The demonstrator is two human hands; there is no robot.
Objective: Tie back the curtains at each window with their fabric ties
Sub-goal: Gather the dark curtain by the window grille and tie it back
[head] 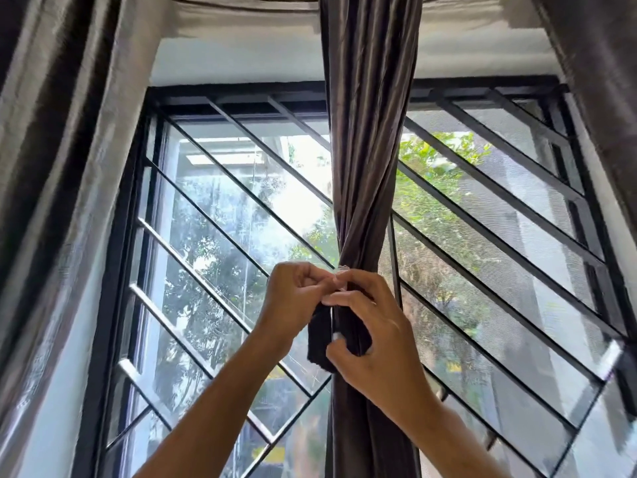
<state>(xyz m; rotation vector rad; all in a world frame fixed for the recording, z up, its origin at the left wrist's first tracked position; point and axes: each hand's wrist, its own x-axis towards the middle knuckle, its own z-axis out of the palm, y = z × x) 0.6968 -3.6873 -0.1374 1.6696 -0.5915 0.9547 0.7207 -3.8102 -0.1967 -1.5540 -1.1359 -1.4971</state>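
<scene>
Two hands point(293, 301) point(375, 343), one tie point(320, 343), one curtain point(368, 150)

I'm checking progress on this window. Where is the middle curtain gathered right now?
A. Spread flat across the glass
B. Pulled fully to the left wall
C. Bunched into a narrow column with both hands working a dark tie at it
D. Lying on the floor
C: the middle curtain hangs bunched in a narrow column, and the left hand and right hand grip the dark tie at it.

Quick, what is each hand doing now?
Left hand: pinches the fabric tie.
Right hand: grips the fabric tie around the gathered curtain.
</scene>
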